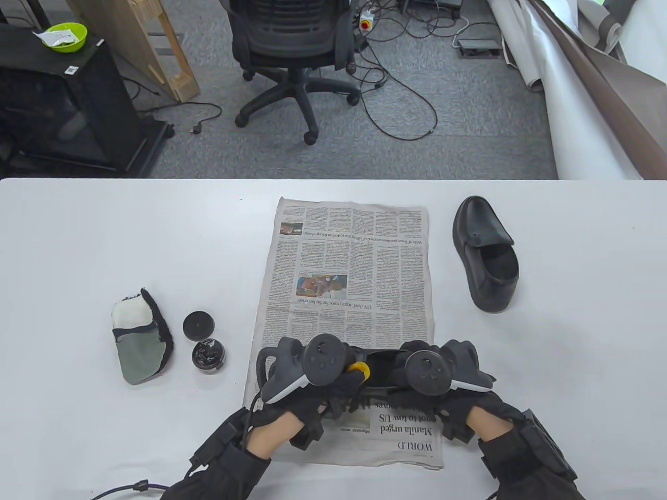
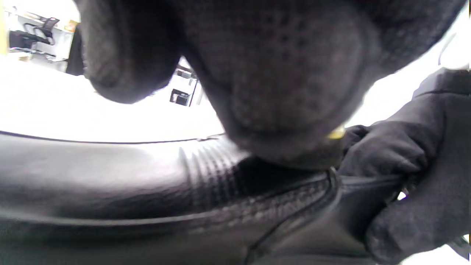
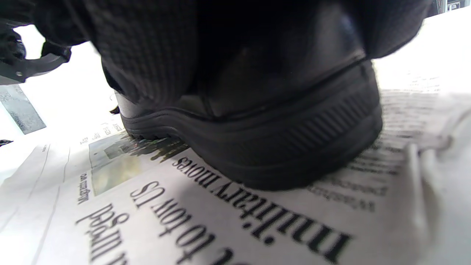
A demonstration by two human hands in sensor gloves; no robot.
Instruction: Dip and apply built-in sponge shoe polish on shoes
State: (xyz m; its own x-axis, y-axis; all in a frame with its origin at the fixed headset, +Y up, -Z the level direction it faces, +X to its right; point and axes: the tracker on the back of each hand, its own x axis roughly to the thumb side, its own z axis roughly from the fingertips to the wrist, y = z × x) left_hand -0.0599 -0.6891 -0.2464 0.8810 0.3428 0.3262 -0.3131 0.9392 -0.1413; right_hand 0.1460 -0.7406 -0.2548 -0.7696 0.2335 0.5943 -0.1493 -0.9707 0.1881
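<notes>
The shoe (image 1: 383,372) being worked on sits on the near end of the newspaper (image 1: 349,271), sole flat on the print, mostly hidden under both hands. The left hand (image 1: 312,380) has its fingers curled round a yellow-topped applicator (image 1: 359,371), pressing it down on the shoe's upper right by the elastic side panel, as the left wrist view shows. The right hand (image 1: 443,375) grips the heel end, fingers wrapped over the back of the shoe and thumb side down against the leather. Left of the paper, the open polish tin (image 1: 208,355) sits just beside its lid (image 1: 199,325), with a fuzzy mitt (image 1: 139,336) lying a bit further left. The second shoe (image 1: 487,255) stands on the bare table (image 1: 104,234) to the right of the paper, well apart from the hands.
</notes>
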